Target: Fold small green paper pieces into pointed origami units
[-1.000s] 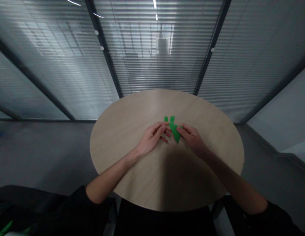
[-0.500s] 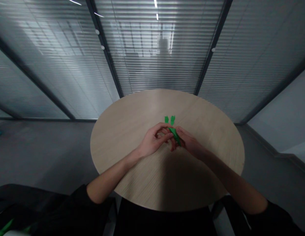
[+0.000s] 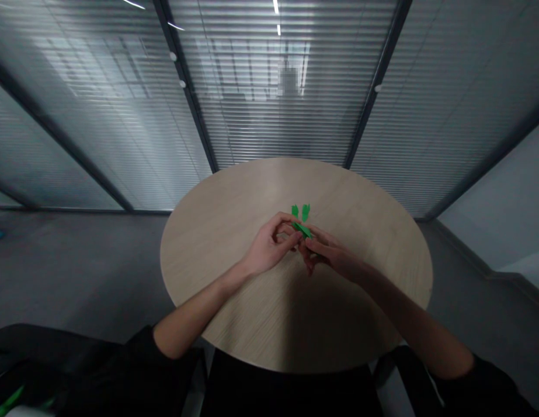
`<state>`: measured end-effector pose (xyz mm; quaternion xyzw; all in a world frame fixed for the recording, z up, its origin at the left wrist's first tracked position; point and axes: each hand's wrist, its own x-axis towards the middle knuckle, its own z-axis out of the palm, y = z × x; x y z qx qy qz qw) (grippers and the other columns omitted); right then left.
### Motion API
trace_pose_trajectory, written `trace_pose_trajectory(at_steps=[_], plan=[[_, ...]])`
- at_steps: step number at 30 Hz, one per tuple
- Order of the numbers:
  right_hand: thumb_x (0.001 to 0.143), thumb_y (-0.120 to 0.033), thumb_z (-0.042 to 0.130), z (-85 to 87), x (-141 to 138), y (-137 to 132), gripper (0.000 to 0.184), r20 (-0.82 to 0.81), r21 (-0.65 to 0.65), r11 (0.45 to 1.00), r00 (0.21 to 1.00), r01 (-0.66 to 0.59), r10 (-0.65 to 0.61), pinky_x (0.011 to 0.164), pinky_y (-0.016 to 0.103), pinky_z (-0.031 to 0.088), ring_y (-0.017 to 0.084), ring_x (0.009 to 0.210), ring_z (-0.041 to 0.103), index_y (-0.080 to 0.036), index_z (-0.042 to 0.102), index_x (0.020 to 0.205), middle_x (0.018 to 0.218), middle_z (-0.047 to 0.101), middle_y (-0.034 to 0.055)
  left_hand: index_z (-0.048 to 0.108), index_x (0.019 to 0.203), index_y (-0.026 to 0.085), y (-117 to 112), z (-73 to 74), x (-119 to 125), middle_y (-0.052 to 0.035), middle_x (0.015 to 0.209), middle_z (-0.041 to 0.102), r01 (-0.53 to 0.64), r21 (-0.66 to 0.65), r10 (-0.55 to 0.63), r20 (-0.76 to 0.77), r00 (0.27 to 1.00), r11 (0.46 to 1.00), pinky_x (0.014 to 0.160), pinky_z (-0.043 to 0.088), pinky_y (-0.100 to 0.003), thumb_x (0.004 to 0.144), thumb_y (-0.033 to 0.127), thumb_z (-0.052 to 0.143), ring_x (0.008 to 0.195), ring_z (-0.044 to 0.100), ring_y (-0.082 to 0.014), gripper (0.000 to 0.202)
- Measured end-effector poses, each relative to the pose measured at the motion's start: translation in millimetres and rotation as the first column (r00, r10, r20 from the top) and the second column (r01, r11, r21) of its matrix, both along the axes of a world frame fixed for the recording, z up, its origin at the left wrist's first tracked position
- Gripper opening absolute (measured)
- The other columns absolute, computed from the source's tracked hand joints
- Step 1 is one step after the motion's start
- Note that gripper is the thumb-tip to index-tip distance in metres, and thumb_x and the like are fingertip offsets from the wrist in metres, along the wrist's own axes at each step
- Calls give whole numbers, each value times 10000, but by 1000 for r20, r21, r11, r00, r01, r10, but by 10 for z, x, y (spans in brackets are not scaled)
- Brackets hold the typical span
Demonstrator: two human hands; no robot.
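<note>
Right now you sit at one round wooden table (image 3: 217,243), facing a glass wall with slatted blinds (image 3: 261,116) on the far side. At near left lies a dark, dim heap (image 3: 35,376) with green strips (image 3: 11,399) at its edge; you can't tell if it holds them. Your two hands meet near the table's middle. Your left hand (image 3: 269,246) is curled closed against the left side of one piece of folded green paper (image 3: 302,230), and your right hand (image 3: 330,258) grips it from the right between thumb and fingers. Two pointed tips (image 3: 294,211) stick out past your fingers towards the far side, just apart from each other.
</note>
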<state>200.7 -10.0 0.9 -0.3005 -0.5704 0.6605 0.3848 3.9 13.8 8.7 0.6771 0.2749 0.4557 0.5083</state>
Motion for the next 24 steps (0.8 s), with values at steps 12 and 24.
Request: trace_pose_trajectory(at_steps=[12, 24], plan=[[954, -476, 648, 24, 6, 11, 463, 16, -1, 1000, 1000, 25, -25, 565, 262, 577, 130, 630, 552, -227, 589, 1339, 763, 572, -27, 550, 1045, 189, -17, -4, -32, -57, 994, 673, -60, 74, 65, -70, 995, 995, 630, 517, -226, 886, 317, 734, 845, 661, -154, 275], [953, -605, 596, 7, 19, 35, 462, -37, -82, 996, 999, -23, 20, 534, 267, 571, 140, 625, 561, -212, 594, 1195, 803, 592, 2, 578, 1212, 193, 10, -14, -8, -94, 1128, 659, -62, 85, 67, -51, 996, 994, 622, 556, -211, 921, 344, 699, 964, 660, -189, 350]])
